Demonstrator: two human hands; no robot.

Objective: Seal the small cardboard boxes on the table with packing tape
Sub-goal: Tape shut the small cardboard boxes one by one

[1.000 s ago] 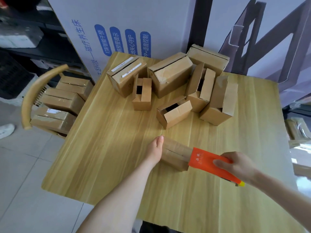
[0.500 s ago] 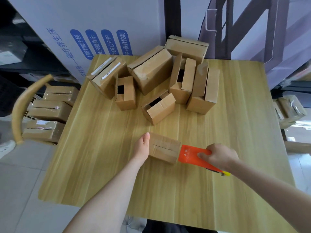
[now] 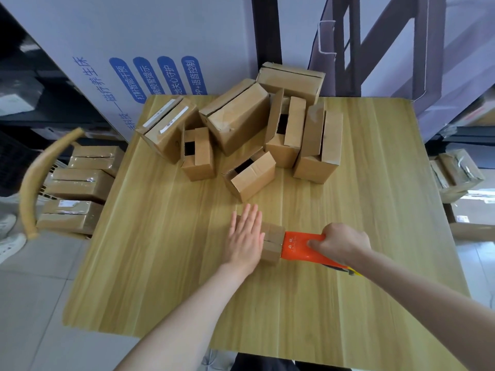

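Head view is showing a big white carton (image 3: 166,41) with blue print standing behind the far edge of a pale wooden tabletop (image 3: 375,223). A cluster of cardboard boxes (image 3: 238,119) is crowding the far middle of the tabletop, several leaning on one another and some with flaps gaping. To the left, off the tabletop, three taped boxes (image 3: 80,184) are sitting in a row on a chair (image 3: 30,183) with a curved wooden back. At the right edge, a few wrapped boxes (image 3: 455,172) are lying beyond the tabletop, too blurred to read.

The small cardboard box (image 3: 273,246) is lying on the near middle of the tabletop, apart from the cluster, its flaps down and meeting at a seam that is running left to right. The orange tape dispenser (image 3: 296,246) is touching the box's right end. The left hand (image 3: 245,239) is lying flat on the box's top, its fingers (image 3: 251,218) straight, close together and pointing toward the far side. The right hand (image 3: 341,243) is gripping the dispenser, fingers curled round its handle and thumb pressing on the orange face.
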